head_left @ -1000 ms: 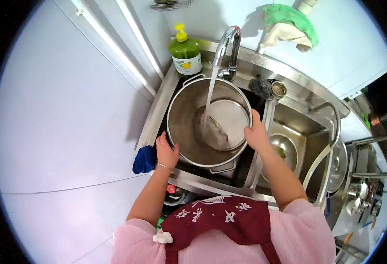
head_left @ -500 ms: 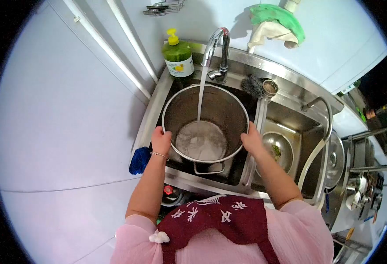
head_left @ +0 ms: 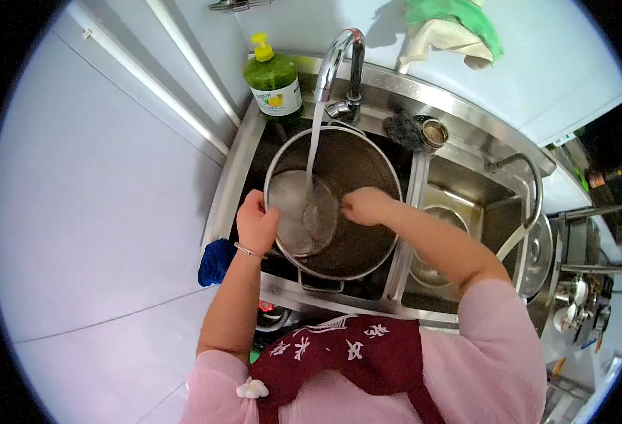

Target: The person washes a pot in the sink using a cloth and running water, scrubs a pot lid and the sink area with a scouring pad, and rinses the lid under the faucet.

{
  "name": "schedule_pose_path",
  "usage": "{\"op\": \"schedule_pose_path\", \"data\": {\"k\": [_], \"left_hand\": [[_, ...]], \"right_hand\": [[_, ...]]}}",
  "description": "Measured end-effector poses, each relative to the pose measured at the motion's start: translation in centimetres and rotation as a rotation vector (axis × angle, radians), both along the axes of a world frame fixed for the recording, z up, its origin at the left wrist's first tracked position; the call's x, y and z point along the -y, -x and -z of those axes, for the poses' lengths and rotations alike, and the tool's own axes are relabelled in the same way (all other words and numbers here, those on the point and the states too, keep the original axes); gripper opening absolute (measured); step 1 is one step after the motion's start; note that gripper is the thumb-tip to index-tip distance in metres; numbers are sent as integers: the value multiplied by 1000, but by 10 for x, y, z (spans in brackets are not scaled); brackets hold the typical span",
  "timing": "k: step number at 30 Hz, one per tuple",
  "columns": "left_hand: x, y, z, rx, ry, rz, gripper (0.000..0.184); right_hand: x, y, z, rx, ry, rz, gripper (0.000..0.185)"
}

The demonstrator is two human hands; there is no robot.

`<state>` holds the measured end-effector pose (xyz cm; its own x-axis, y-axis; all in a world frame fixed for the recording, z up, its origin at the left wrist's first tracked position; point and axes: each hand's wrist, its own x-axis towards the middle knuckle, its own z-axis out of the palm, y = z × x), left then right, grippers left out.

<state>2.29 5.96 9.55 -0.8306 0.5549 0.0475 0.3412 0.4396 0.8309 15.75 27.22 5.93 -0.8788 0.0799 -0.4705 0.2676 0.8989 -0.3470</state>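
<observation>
A large stainless steel pot [head_left: 367, 166] stands in the left sink basin [head_left: 258, 166], leaning so that its bottom shows toward the left. Water [head_left: 315, 138] runs into it from the chrome faucet [head_left: 336, 60] and pools at the bottom. My left hand [head_left: 257, 220] is closed round the pot's left rim. Over the pot's mouth, my right hand [head_left: 367, 206] has its fingers curled together; what they hold, if anything, is hidden. A dark blue cloth [head_left: 216, 263] lies at the sink's edge near my left wrist.
A green soap bottle [head_left: 274, 85] with a yellow pump stands behind the pot. Beside the faucet are a dark scouring pad [head_left: 401, 131] and a small metal cup [head_left: 434, 133]. The right basin [head_left: 505, 201] holds a metal bowl [head_left: 427, 272], and a second faucet [head_left: 534, 177] arches over it.
My right hand has let go of the pot's right rim and moved left over its mouth. The pot has tipped, its bottom now showing further left. My left hand still grips the rim.
</observation>
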Motion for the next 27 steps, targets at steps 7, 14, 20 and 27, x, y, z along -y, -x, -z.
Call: {"op": "schedule_pose_path", "data": {"k": [7, 14, 20, 27], "left_hand": [[3, 3, -2, 11, -11, 25, 10], [3, 7, -3, 126, 17, 7, 10], [-2, 5, 1, 79, -25, 17, 11], [1, -2, -3, 40, -16, 53, 14]], "right_hand": [[-21, 102, 191, 304, -62, -205, 39], [39, 70, 285, 284, -126, -146, 44], [49, 11, 209, 374, -4, -379, 50], [-43, 36, 59, 470, -479, -694, 57]]}}
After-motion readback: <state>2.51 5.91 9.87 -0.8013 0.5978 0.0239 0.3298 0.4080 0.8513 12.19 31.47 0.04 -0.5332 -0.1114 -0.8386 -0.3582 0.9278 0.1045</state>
